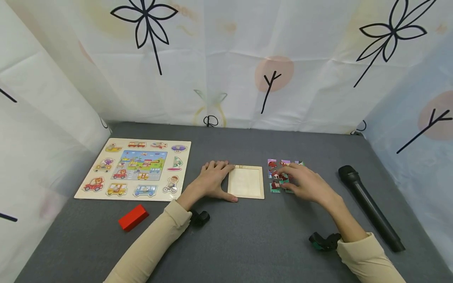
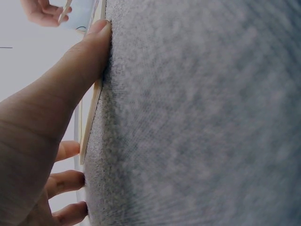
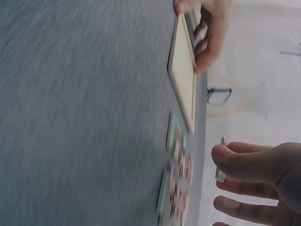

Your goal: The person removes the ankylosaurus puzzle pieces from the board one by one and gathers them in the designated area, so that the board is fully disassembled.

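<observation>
A pale wooden puzzle tray (image 1: pixel 245 181) with a raised rim lies flat on the cloth. My left hand (image 1: pixel 214 181) rests at its left side, thumb and fingers spread, the thumb touching the tray edge (image 2: pixel 92 115) in the left wrist view. Over a group of small colourful puzzle pieces (image 1: pixel 275 186) hovers my right hand (image 1: pixel 307 184). The right wrist view shows a thin puzzle piece (image 3: pixel 220 175) pinched between that thumb and the fingers, raised off the table. Its printed face cannot be made out. My right hand partly covers the pieces below.
A vehicle picture board (image 1: pixel 132 169) lies at the left, with a red block (image 1: pixel 133 217) in front of it. Along the right side lies a black microphone (image 1: pixel 371 208). Patterned white fabric (image 1: pixel 226 70) walls the grey table (image 1: pixel 247 243) at back and sides.
</observation>
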`<state>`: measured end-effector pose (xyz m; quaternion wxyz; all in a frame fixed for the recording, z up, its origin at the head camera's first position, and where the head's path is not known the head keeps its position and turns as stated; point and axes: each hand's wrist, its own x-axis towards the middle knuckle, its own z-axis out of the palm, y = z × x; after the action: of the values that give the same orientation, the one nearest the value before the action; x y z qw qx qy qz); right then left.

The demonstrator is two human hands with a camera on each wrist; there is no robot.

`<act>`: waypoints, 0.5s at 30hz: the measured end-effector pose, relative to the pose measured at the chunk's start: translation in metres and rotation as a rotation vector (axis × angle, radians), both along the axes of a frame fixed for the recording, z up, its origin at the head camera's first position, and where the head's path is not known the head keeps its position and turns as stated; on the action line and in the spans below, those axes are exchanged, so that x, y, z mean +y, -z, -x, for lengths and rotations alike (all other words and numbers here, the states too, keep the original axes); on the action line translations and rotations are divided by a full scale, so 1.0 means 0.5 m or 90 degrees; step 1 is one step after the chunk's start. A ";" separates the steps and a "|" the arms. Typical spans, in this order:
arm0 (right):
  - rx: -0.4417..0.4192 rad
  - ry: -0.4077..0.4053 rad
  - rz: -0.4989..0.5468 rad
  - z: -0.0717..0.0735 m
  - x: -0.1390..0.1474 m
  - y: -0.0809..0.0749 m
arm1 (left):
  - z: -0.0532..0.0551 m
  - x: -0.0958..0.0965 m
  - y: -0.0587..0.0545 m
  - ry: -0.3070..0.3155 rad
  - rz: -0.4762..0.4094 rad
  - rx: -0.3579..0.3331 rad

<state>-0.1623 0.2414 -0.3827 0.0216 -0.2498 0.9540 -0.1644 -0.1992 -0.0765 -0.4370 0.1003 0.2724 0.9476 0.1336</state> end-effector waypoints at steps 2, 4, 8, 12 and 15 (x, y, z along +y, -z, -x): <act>-0.001 0.008 -0.011 -0.002 0.017 -0.003 | 0.000 -0.001 0.000 0.000 0.000 -0.002; -0.005 0.025 -0.026 -0.006 0.034 -0.005 | 0.001 -0.001 0.001 0.000 -0.001 -0.003; -0.016 0.045 -0.051 -0.011 0.064 -0.001 | 0.001 0.000 0.001 0.000 -0.004 -0.004; -0.028 0.058 -0.076 -0.017 0.087 0.008 | 0.000 0.001 -0.002 -0.001 -0.007 -0.003; -0.035 0.063 -0.083 -0.023 0.098 0.016 | 0.000 0.002 -0.002 -0.001 -0.008 -0.001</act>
<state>-0.1510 0.2904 -0.3905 0.0560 -0.1962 0.9728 -0.1096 -0.1990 -0.0753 -0.4359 0.0991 0.2724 0.9468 0.1396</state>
